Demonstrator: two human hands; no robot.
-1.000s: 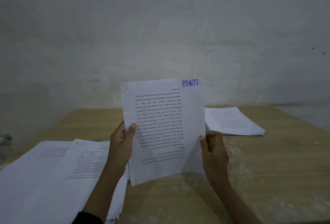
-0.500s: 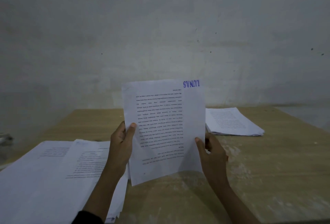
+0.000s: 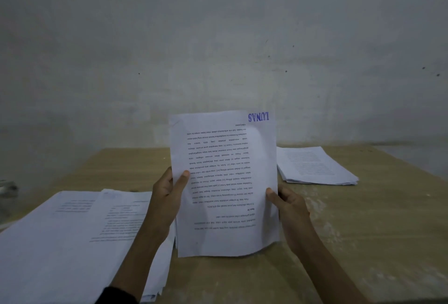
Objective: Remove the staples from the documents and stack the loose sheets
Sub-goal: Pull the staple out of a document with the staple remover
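- Two bare hands hold a white printed document (image 3: 224, 182) upright over the near middle of a tan wooden table (image 3: 363, 231), its text upside down with a blue "LUNAS" stamp on top.
- Left hand (image 3: 167, 197) pinches the left edge, right hand (image 3: 289, 209) the right.
- Loose white sheets (image 3: 72, 231) spread near left; a neat white stack (image 3: 312, 165) lies far right.

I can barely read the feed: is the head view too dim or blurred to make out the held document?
Head view: dim and bluish, no glare; the held document is fairly sharp, its stamp legible though upside down, between the left hand and right hand; the left pile blurs toward the edge, and the wide angle bends the table.
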